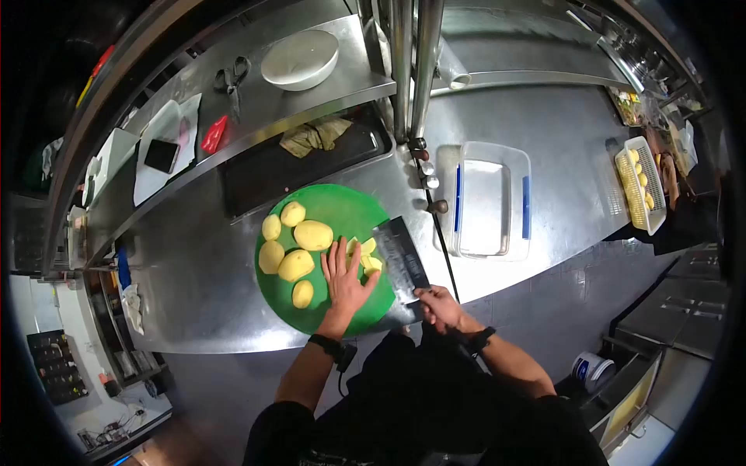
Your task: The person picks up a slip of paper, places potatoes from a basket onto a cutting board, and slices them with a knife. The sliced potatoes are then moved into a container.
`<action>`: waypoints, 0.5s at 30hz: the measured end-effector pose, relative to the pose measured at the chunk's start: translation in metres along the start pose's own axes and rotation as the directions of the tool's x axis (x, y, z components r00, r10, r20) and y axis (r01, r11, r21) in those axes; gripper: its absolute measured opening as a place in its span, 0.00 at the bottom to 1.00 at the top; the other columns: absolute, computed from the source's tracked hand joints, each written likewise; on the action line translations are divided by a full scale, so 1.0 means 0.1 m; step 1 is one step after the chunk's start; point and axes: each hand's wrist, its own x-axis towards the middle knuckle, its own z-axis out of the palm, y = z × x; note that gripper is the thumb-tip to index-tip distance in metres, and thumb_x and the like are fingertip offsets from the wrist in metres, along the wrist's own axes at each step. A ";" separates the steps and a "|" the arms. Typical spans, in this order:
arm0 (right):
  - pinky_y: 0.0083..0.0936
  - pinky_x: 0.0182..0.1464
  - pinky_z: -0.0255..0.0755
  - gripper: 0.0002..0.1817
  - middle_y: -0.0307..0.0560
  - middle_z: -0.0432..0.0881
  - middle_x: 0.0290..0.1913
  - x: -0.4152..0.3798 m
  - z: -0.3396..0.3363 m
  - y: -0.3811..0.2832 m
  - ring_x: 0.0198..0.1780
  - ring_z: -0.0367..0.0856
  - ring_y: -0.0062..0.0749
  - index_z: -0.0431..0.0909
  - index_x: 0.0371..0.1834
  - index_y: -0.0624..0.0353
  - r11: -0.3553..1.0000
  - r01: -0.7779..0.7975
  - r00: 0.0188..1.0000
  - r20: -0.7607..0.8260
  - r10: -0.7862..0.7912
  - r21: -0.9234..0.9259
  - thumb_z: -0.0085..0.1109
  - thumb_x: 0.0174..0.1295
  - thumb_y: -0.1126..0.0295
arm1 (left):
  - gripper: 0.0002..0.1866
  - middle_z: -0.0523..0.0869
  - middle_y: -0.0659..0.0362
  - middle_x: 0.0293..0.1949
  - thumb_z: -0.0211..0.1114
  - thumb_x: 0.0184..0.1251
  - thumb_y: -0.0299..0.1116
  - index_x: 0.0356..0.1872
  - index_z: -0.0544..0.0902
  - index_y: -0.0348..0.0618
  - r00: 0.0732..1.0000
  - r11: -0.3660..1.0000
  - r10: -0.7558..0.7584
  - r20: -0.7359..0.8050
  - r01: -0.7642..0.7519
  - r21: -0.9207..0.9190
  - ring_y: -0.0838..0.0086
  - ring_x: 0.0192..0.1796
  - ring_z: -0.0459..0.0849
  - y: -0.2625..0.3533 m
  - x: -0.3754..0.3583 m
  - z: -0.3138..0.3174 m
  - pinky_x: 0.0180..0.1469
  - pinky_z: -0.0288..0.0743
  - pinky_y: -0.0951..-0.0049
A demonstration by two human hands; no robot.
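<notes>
My right hand (pixel 441 308) is wrapped around the handle of a cleaver (pixel 402 262), whose broad dark blade lies over the right edge of a round green cutting board (pixel 342 200). On the board my left hand (pixel 347 286) is spread, fingers pointing away from me, its thumb side close to cut potato pieces (pixel 371 265). Those pieces sit between that hand and the blade. To the left of the hand are several whole peeled potatoes, among them a large potato (pixel 313 235), a middle potato (pixel 296 266) and a small potato (pixel 302 293) nearest me.
Right of the board stands a clear plastic container (pixel 493 245) with blue clips. Behind the board, a black tray (pixel 260 182) holds a crumpled cloth (pixel 315 137). A white bowl (pixel 301 60) rests on the shelf above. At far right, a white basket (pixel 655 186) contains yellow items.
</notes>
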 end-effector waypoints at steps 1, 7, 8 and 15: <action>0.24 0.18 0.67 0.17 0.35 0.73 0.22 -0.04 0.16 -0.03 0.16 0.70 0.20 0.79 0.46 0.60 0.999 -0.052 0.999 0.013 0.053 -0.013 0.61 0.80 0.55 | 0.46 0.65 0.41 0.81 0.74 0.63 0.57 0.79 0.72 0.46 0.999 0.999 0.014 0.040 -0.015 0.042 0.43 0.83 0.59 0.04 -0.04 -0.03 0.82 0.44 0.32; 0.23 0.28 0.75 0.16 0.36 0.79 0.28 0.21 0.79 0.44 0.27 0.77 0.19 0.86 0.55 0.56 0.954 0.199 0.973 0.162 -0.164 -0.225 0.59 0.81 0.56 | 0.39 0.68 0.37 0.77 0.71 0.68 0.50 0.75 0.74 0.37 0.993 0.987 -0.015 -0.121 -0.005 -0.161 0.39 0.79 0.64 0.00 -0.13 -0.01 0.79 0.55 0.32; 0.23 0.29 0.74 0.15 0.34 0.80 0.28 0.29 0.85 0.56 0.27 0.77 0.17 0.87 0.53 0.55 0.855 0.414 0.910 0.160 -0.382 -0.311 0.60 0.80 0.56 | 0.36 0.69 0.37 0.76 0.68 0.71 0.47 0.74 0.74 0.35 0.985 0.981 -0.041 -0.171 0.007 -0.194 0.38 0.78 0.65 0.02 -0.13 -0.01 0.79 0.56 0.34; 0.20 0.20 0.65 0.17 0.31 0.75 0.21 -0.38 0.74 -0.11 0.18 0.71 0.13 0.86 0.47 0.57 0.948 0.276 0.945 0.227 -0.237 -0.156 0.65 0.78 0.53 | 0.29 0.70 0.38 0.77 0.62 0.80 0.41 0.74 0.76 0.34 0.915 0.934 -0.201 -0.350 0.072 -0.349 0.39 0.79 0.67 0.48 -0.02 -0.20 0.80 0.60 0.43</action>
